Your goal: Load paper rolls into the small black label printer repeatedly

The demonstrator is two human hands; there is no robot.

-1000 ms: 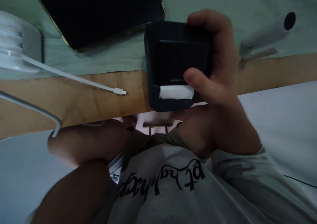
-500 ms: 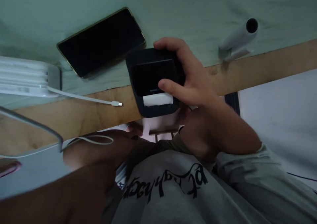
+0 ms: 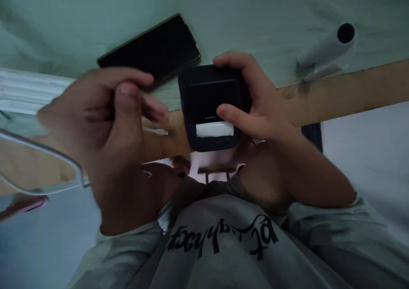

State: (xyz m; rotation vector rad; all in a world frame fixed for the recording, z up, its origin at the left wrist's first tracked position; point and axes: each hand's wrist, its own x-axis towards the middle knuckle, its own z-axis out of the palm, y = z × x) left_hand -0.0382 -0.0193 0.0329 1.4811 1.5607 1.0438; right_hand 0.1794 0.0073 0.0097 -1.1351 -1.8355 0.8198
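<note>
Head view: my right hand [image 3: 258,106] clasps the black printer [image 3: 207,97] over the table's front edge [image 3: 351,89]. My left hand [image 3: 105,123] has just risen beside it, blurred, fingers curled against thumb, seemingly empty, so it is near enough to join in.

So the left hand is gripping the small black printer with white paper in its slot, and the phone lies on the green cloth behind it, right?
No: the head view shows the right hand gripping the small black printer; the left hand is raised beside it, not touching it. The white paper in its slot and the phone on the green cloth are as you said.
</note>
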